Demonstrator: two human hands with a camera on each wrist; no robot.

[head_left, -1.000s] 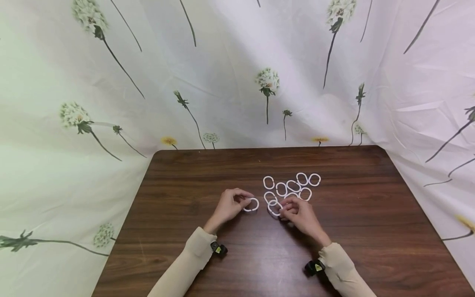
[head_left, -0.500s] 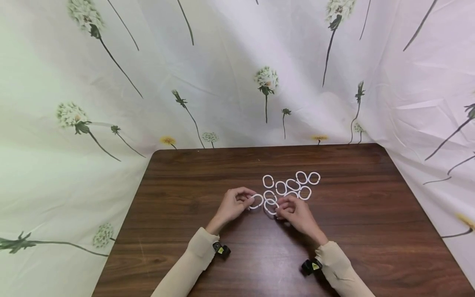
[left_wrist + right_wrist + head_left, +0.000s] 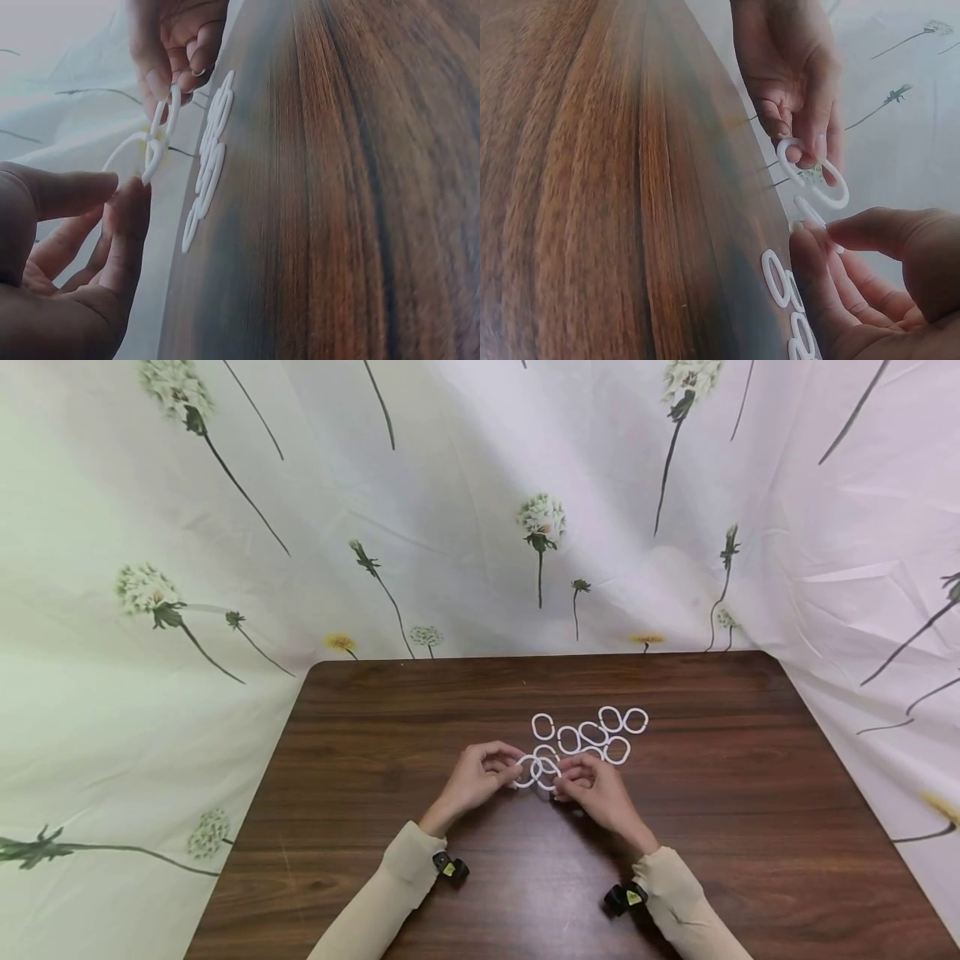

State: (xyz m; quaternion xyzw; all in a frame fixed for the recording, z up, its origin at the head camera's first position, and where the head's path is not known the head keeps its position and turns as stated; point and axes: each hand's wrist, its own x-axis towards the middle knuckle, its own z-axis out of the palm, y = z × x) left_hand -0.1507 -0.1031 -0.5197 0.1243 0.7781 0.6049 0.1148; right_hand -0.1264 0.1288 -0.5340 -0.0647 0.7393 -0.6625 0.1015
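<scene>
My left hand [image 3: 476, 777] pinches a white oval curtain ring [image 3: 524, 787] between thumb and fingers, above the table. Facing it, my right hand [image 3: 600, 789] pinches a second white curtain ring [image 3: 546, 788]. In the head view the two rings overlap; whether they are linked I cannot tell. A gap shows in the left hand's ring [image 3: 836, 201] in the right wrist view. From the left wrist, both rings meet between the fingertips, the right hand [image 3: 180, 37] being on the far side. Fingertips hide part of each ring.
Several more white rings [image 3: 214, 169] lie in a loose cluster on the dark wooden table [image 3: 360, 860], just beyond my hands. One ring [image 3: 534, 725] lies at the cluster's back left. A flower-printed white cloth [image 3: 465, 568] hangs behind the table.
My left hand has moved right with its ring, and my right hand slightly left with the other. The rings were apart in the head view one second ago; now they overlap there.
</scene>
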